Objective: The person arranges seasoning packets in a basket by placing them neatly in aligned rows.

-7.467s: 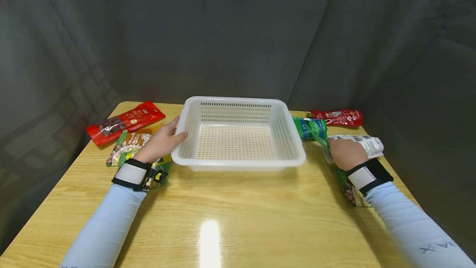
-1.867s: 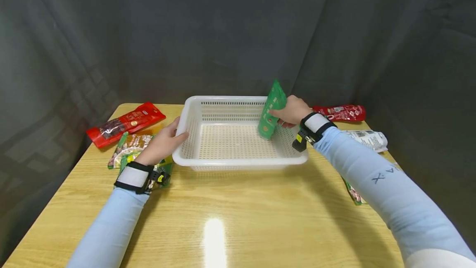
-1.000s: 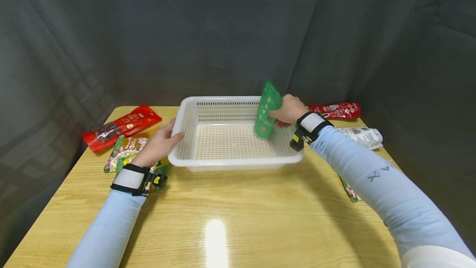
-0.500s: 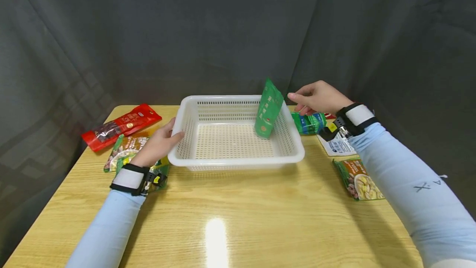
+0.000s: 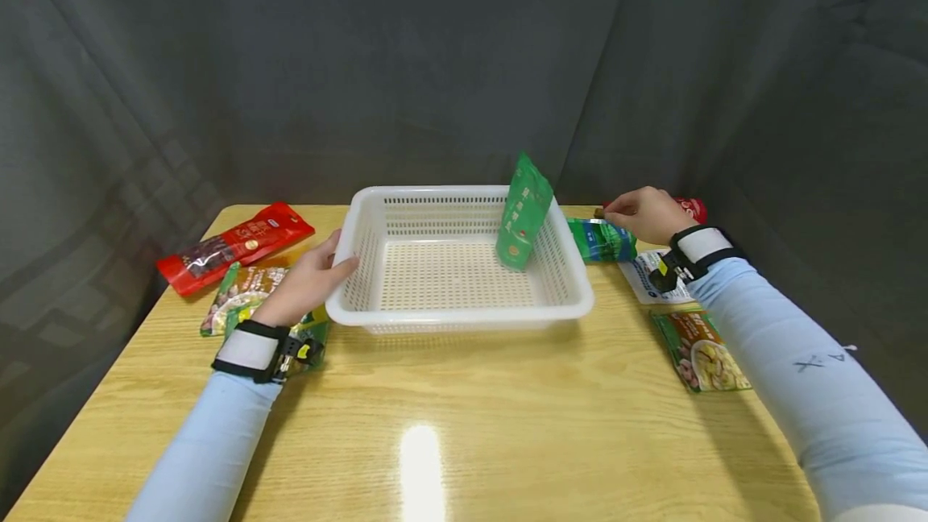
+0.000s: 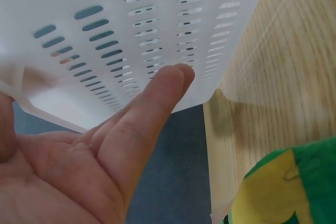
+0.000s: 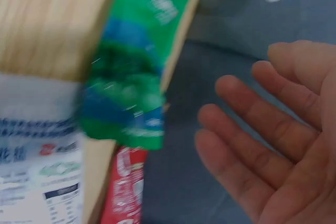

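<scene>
My left hand [image 5: 308, 284] grips the left rim of a white plastic basket [image 5: 464, 318], thumb over the edge. In the left wrist view its fingers [image 6: 152, 103] lie along the slotted outer wall. A green pouch [image 5: 524, 216] leans upright inside the basket at the right, its top above the rim. My right hand [image 5: 648, 214] holds nothing, fingers loosely bent and apart in the right wrist view. It hovers beside a green-and-blue packet [image 5: 598, 240] and over a red packet [image 5: 694, 209], which it partly hides. A white printed packet [image 5: 656, 276] lies just nearer.
On the right, a green-and-brown food packet [image 5: 703, 351] lies near the table edge. Left of the basket are a red packet with a clear window [image 5: 239, 244] and overlapping green-and-brown packets [image 5: 242, 296], partly under my left arm. A dark curtain [image 5: 449, 63] stands behind the table [image 5: 449, 417].
My right hand has brought the green pouch from the right side into the basket, let go of it, and moved back right and down toward the packets. My left hand has stayed on the rim.
</scene>
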Demonstrator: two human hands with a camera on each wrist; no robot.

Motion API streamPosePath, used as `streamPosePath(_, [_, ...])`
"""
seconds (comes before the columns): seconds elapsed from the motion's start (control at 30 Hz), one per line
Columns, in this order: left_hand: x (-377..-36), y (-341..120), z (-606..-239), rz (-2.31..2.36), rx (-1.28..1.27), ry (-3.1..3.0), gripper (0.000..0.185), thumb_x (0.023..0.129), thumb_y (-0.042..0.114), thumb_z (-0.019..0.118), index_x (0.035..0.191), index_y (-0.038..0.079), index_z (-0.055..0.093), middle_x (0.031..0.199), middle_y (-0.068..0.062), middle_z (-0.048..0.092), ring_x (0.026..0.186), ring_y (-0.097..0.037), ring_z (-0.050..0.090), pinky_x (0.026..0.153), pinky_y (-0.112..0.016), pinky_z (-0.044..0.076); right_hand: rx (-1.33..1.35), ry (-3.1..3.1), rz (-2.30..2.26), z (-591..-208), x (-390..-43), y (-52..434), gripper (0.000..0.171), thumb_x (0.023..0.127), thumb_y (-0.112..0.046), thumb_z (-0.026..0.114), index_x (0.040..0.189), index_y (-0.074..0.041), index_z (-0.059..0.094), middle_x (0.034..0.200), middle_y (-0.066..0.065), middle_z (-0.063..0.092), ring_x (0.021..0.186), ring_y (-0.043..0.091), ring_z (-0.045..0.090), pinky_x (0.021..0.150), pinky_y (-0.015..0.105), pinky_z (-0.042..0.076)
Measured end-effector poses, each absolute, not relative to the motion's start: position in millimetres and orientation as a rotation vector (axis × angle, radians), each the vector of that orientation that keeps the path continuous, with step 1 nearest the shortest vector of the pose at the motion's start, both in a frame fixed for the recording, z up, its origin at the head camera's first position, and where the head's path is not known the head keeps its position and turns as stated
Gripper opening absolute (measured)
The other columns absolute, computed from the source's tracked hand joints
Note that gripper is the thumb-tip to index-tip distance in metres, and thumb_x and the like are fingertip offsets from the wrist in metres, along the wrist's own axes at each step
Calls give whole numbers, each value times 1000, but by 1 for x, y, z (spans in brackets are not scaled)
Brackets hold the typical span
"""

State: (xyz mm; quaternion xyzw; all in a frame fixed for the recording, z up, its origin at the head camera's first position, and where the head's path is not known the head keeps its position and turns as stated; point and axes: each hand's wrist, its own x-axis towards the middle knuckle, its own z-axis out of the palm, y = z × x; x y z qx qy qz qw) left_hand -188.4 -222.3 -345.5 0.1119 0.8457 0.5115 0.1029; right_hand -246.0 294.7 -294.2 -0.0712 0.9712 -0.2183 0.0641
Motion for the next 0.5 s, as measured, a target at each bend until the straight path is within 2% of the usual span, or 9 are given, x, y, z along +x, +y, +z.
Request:
streamPosePath(0.2, [-188, -223, -346, 1515, 344, 2499, 70, 104, 26, 52, 160, 12, 12, 145, -27, 45, 103, -39, 66, 75, -45, 59, -352, 2968, -493, -322, -260, 301, 32, 96, -16, 65, 120, 6, 67, 117, 26, 66, 106, 41, 61, 94, 59, 47])
streamPosePath(0.3, [-187, -223, -345, 1521, 342, 2499, 70, 104, 26, 52, 160, 12, 12, 145, -27, 45, 104, -40, 65, 75, -46, 59, -459, 3003, -360, -334, -268, 301, 38, 94, -16, 69, 124, 6, 64, 123, 27, 63, 113, 45, 59, 97, 60, 44])
streamPosePath(0.5, [-186, -223, -346, 1535, 329, 2483, 72, 104, 26, 53, 160, 10, 11, 144, -28, 46, 101, -39, 67, 73, -45, 59, -546, 2990, -220, -350, -282, 296, 55, 92, -22, 72, 133, 10, 54, 129, 29, 58, 117, 46, 56, 98, 59, 44])
